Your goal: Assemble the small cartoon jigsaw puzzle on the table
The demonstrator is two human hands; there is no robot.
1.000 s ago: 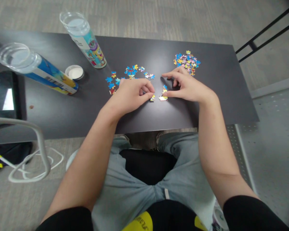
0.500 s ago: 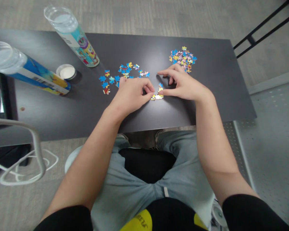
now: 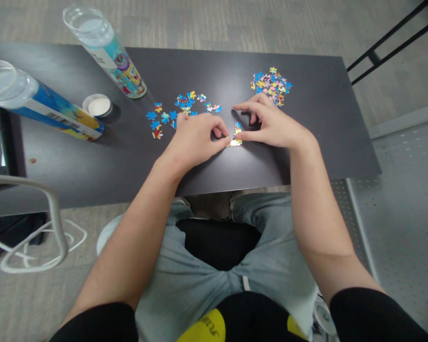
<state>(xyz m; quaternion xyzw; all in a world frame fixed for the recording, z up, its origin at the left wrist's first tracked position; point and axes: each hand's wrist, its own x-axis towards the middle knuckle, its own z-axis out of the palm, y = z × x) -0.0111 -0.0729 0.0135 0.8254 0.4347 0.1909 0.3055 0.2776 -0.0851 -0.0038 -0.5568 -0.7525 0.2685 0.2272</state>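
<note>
A small L-shaped group of joined jigsaw pieces point(image 3: 237, 142) lies on the dark table, near its front edge. From the left, my left hand point(image 3: 199, 135) reaches its corner, thumb and forefinger pinched on a jigsaw piece mostly covered by the fingertips. My right hand point(image 3: 269, 121) is open, its thumb resting on the group's upright part and its forefinger stretched out above the table. Loose jigsaw pieces point(image 3: 165, 118), mostly blue, lie spread beyond my left hand, which hides some. A denser heap of jigsaw pieces point(image 3: 271, 85) lies beyond my right hand.
Two clear-topped printed tubes stand on the left of the table point(image 3: 324, 118): a teal tube point(image 3: 123, 66) at the back and a blue tube point(image 3: 64, 111) nearer. Between them lies a round white lid point(image 3: 99, 105). A grey curved metal bar point(image 3: 53, 209) rises at lower left.
My left thumb and fingertips have shifted slightly right, onto the corner of the joined pieces, covering more of it. My right hand stays in place.
</note>
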